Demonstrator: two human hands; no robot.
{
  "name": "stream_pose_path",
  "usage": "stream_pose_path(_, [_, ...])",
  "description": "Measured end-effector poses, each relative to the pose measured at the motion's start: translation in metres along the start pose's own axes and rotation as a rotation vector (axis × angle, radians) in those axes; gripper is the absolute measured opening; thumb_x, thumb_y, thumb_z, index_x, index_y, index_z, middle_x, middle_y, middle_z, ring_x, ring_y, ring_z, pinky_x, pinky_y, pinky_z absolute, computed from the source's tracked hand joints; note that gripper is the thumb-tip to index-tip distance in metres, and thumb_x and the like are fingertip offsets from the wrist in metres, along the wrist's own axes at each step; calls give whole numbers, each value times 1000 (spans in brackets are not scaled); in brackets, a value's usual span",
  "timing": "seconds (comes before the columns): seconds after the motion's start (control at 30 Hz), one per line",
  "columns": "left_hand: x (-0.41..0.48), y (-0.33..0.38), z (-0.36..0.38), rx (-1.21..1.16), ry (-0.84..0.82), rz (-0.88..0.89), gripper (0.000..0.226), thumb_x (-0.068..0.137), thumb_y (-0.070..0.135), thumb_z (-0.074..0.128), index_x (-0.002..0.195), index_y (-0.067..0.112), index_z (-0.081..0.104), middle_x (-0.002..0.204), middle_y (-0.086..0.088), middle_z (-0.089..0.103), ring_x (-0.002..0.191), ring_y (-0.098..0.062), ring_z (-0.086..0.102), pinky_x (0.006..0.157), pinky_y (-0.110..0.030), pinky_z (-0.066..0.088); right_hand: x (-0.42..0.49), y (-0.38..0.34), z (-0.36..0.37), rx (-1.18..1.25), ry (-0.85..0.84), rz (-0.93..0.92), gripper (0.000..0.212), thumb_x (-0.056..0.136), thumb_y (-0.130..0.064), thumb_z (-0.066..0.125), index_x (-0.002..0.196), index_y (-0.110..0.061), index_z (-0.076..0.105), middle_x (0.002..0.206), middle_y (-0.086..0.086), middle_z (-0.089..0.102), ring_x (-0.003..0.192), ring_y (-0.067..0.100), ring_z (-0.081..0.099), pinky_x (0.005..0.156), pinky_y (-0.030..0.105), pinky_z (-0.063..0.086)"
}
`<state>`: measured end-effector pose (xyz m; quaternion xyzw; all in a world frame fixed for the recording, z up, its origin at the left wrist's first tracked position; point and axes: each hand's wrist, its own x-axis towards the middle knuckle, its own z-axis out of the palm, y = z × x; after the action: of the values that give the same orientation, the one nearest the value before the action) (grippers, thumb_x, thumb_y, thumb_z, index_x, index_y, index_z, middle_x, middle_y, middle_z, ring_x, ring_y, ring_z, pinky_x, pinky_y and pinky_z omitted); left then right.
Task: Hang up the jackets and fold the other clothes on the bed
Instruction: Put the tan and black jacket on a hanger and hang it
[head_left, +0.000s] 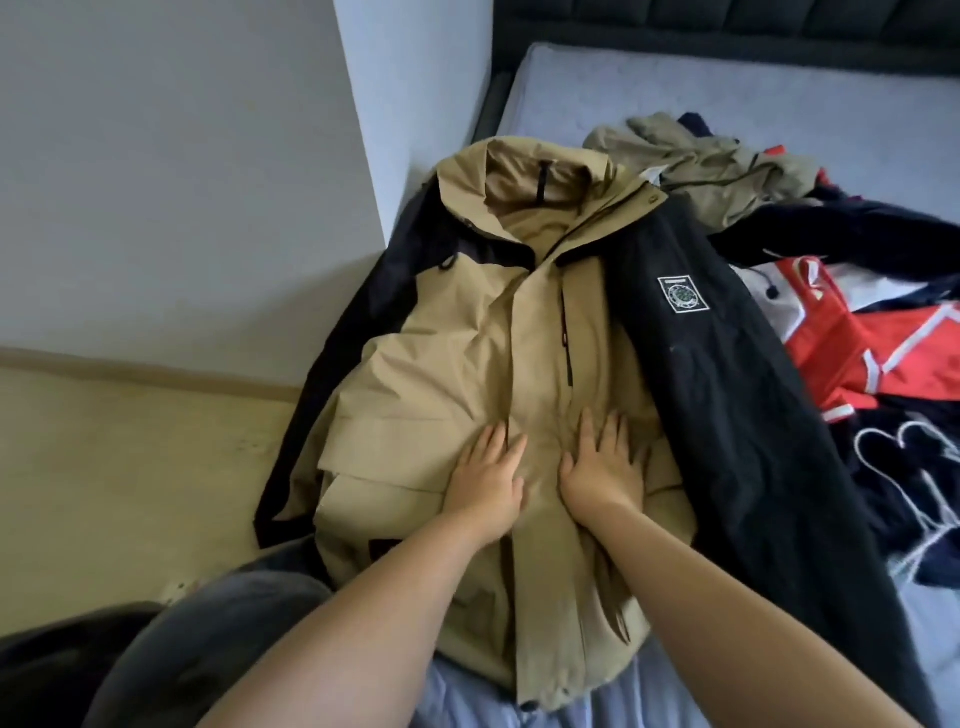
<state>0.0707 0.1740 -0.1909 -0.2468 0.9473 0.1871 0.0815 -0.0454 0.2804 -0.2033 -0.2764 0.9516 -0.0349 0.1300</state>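
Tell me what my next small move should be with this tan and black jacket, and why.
Probably move both hands up to the shoulders and lift it for hanging. The tan and black jacket already lies spread out, front up and closed, on the bed, with the left hand and right hand resting flat on its front.

Light is soft and rather dim, with no glare; its source is out of view. The wall and bed are evenly lit. Faint shadows lie beside the left hand and right hand on the jacket, whose black sleeves lose nearly all detail. The wide lens bows the skirting and stretches the forearms. Everything is slightly smeared; the lower left corner is dark and blurred.
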Motion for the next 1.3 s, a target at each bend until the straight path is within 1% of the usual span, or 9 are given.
stream_pose_path(0.23, [-20,17,-15,19,66,71,46,99,34,35,142,20,39,158,-6,11,146,-23,7,116,-41,12,-25,36,-26,310,31,-132,52,99,-30,38,149,-16,29,157,9,21,144,23,19,115,28,14])
stream_pose_path(0.33, [-44,54,-17,67,167,345,41,94,45,41,116,15,58,122,-8,50,116,-27,44,96,-38,36,-42,72,-35,536,184,89,42,100,-16,38,141,-6,42,149,14,37,138,25,33,114,29,20])
stream_pose_path(0.47, [-80,97,3,170,9,582,61,80,66,51,115,17,51,109,-6,51,102,-26,46,78,-39,40,-44,108,-42,741,260,429,44,101,-9,33,144,0,31,151,19,30,140,30,27,116,36,18])
stream_pose_path(0.6, [-94,100,14,291,-54,531,59,79,28,63,131,17,38,120,-10,43,109,-31,42,72,-37,37,-37,123,-40,888,-1,611,44,99,-7,33,143,-5,35,143,17,41,129,34,41,110,42,33])
stream_pose_path(0.73, [-73,81,-7,-278,-15,244,10,81,8,54,84,14,61,89,-8,63,87,-27,59,59,-27,32,-44,118,-38,876,-53,504,55,92,-7,47,145,-8,32,146,14,40,131,33,40,107,38,35])
stream_pose_path(0.93, [-53,24,-50,-1462,-65,-365,16,90,4,55,99,6,68,71,-3,69,71,-19,62,65,-20,50,-61,89,-50,1142,60,394,60,92,-46,55,137,-8,47,138,10,51,125,28,49,108,44,37])
stream_pose_path(1.1, [-62,22,-44,-1702,-175,-408,23,94,19,49,89,12,70,79,-8,74,67,-17,70,67,-27,51,-68,48,-71,1668,-418,238,40,93,-29,57,128,-10,54,119,8,66,105,19,64,92,36,52])
stream_pose_path(1.2, [-63,21,-47,-1746,-220,-381,24,93,23,52,86,12,73,80,-9,74,67,-19,71,62,-27,53,-70,40,-87,1437,-484,250,23,87,-15,66,106,-3,63,80,8,71,63,18,68,53,31,54])
stream_pose_path(1.3, [-63,22,-49,-1491,-326,-201,16,85,23,62,81,20,77,78,-2,74,69,-14,69,57,-18,51,-61,64,-111,607,-347,185,33,82,-21,71,107,-3,59,91,12,65,75,26,62,65,33,50])
